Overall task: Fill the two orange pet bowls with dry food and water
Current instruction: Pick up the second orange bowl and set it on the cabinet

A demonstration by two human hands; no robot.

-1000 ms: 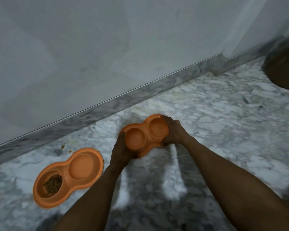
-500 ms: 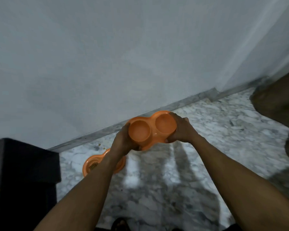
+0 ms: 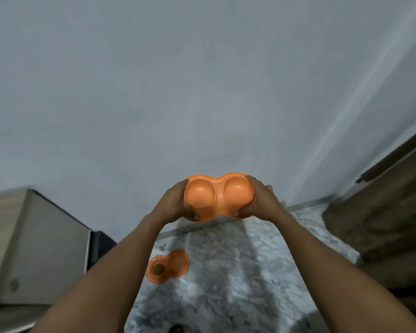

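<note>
Orange double bowl [image 3: 217, 197], left hand [image 3: 172, 205] and right hand [image 3: 259, 199] fingers wrapped around ends

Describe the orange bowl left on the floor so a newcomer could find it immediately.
Start at the marble floor below the grey wall. The double bowl on the floor lies left of centre. Unlike the held double bowl, one of its cups has something brown inside.

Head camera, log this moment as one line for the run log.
held double bowl: empty | left hand, right hand: gripping ends | floor double bowl: some dry food
</note>
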